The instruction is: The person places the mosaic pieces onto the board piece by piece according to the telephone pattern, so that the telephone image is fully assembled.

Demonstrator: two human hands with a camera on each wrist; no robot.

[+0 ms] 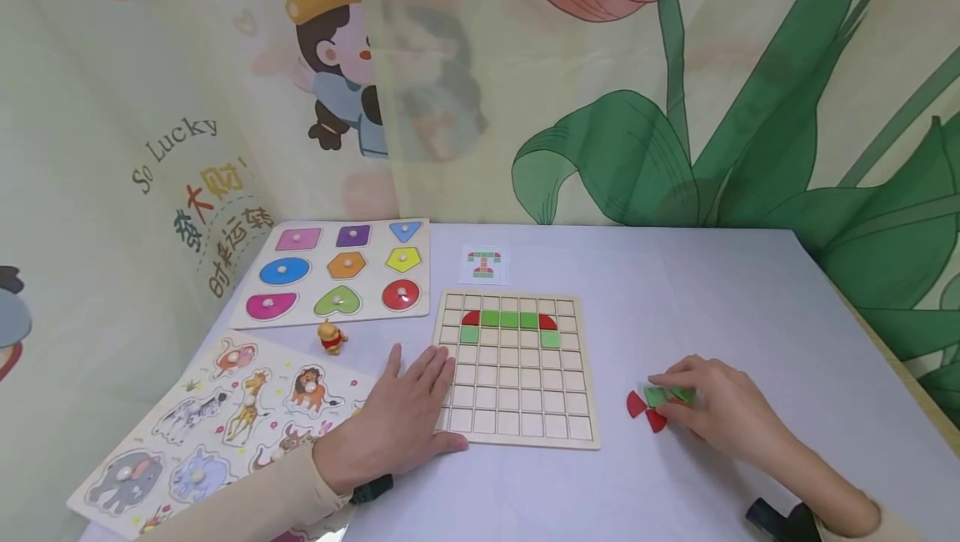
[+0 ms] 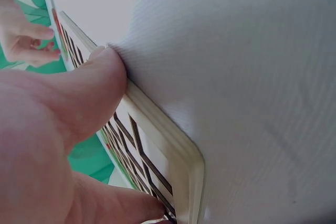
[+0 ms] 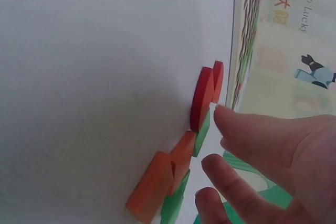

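My left hand (image 1: 408, 404) rests flat at the left edge of a wooden grid board (image 1: 525, 444), with its thumb at the near left corner. Red quarter-round pieces (image 1: 547, 323) and green square pieces (image 1: 509, 320) form an arch in the grid's upper rows. To the right of the board, my right hand (image 1: 720, 409) hovers over a small pile, thumb and fingers apart around a green piece (image 1: 655, 396). Red pieces (image 1: 636, 403) lie beside it. Orange pieces (image 3: 149, 187) also show in the right wrist view; the hand partly hides the pile from above.
A small pattern card (image 1: 483, 265) lies behind the board. At the left are a shape puzzle (image 1: 367, 308), an animal puzzle (image 1: 187, 375) partly under the left arm, and a little bear figure (image 1: 331, 337). A printed curtain (image 1: 465, 192) hangs behind the white table (image 1: 675, 292).
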